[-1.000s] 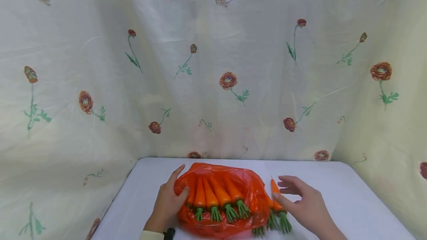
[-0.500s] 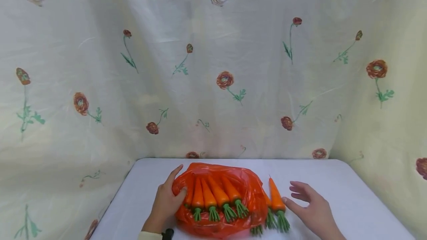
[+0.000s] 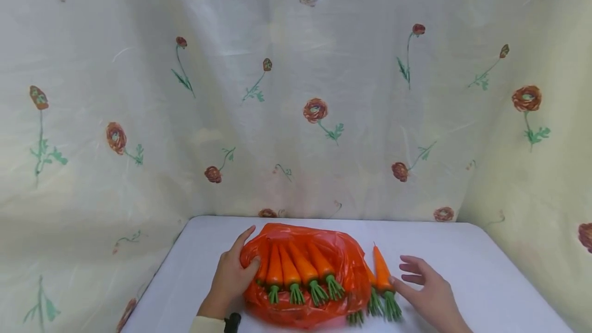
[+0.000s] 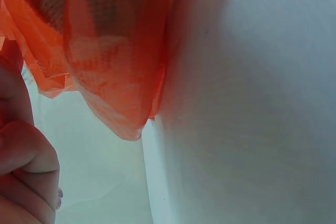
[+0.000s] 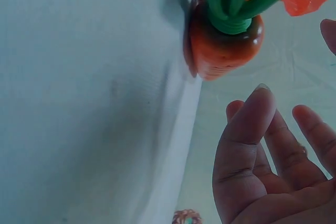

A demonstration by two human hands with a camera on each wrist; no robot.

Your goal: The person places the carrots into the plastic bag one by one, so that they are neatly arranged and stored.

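A thin red plastic bag lies on its side, its mouth toward me. Inside it, several orange carrots with green tops sit side by side. My left hand pinches the bag's left edge, thumb over the rim; in the left wrist view its curled fingers show beside the hanging film. Right of the bag lies a loose carrot, with others partly hidden between it and the bag. My right hand hovers just right of that carrot, fingers relaxed and holding nothing. The right wrist view shows the carrot beyond the thumb.
The white table extends to both sides of the bag. A flower-printed cloth hangs behind it and along the sides. A dark band circles the left wrist below the sleeve.
My right hand has drawn back to the right from the outer carrot, which now shows in full. My left hand and the bag stay in place.
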